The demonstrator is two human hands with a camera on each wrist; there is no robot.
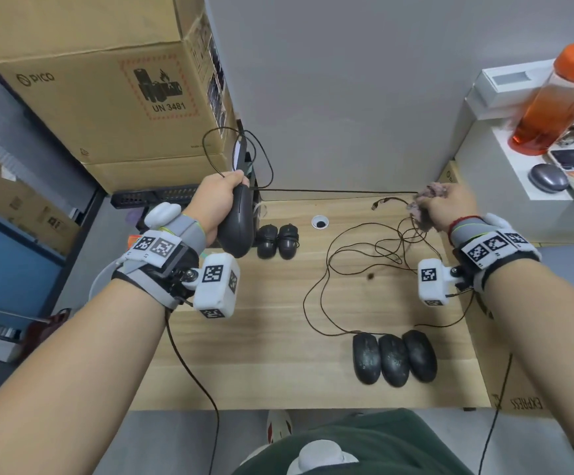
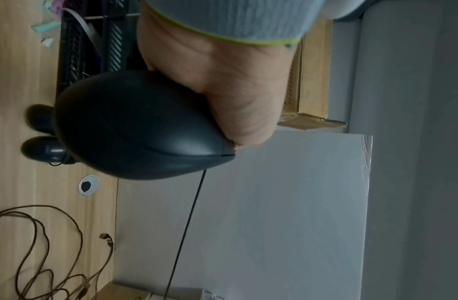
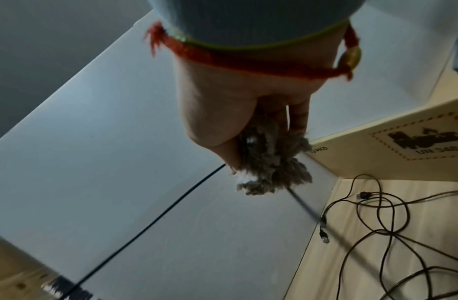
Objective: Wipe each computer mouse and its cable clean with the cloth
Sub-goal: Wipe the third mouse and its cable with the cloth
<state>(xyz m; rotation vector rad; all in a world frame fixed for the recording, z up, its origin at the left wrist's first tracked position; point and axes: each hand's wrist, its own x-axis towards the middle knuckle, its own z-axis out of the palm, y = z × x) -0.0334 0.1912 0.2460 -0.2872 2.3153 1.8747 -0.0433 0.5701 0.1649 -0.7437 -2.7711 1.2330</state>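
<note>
My left hand (image 1: 220,200) grips a black mouse (image 1: 237,228) (image 2: 135,130) in the air above the wooden table's (image 1: 261,354) back left edge. Its thin black cable (image 1: 340,192) (image 2: 187,223) runs taut along the back to my right hand (image 1: 450,209). That hand holds a grey fuzzy cloth (image 1: 422,207) (image 3: 269,166) bunched around the cable (image 3: 145,225). Three black mice (image 1: 395,358) lie side by side at the front right. Two smaller mice (image 1: 278,241) sit at the back, just right of the held one. Loose brown cables (image 1: 364,262) tangle between them.
Stacked cardboard boxes (image 1: 107,90) stand at the back left, with a black slotted rack (image 1: 155,200) below them. A grey partition (image 1: 347,97) closes the back. A white shelf at the right carries an orange bottle (image 1: 559,97). A round cable hole (image 1: 320,222) sits in the tabletop.
</note>
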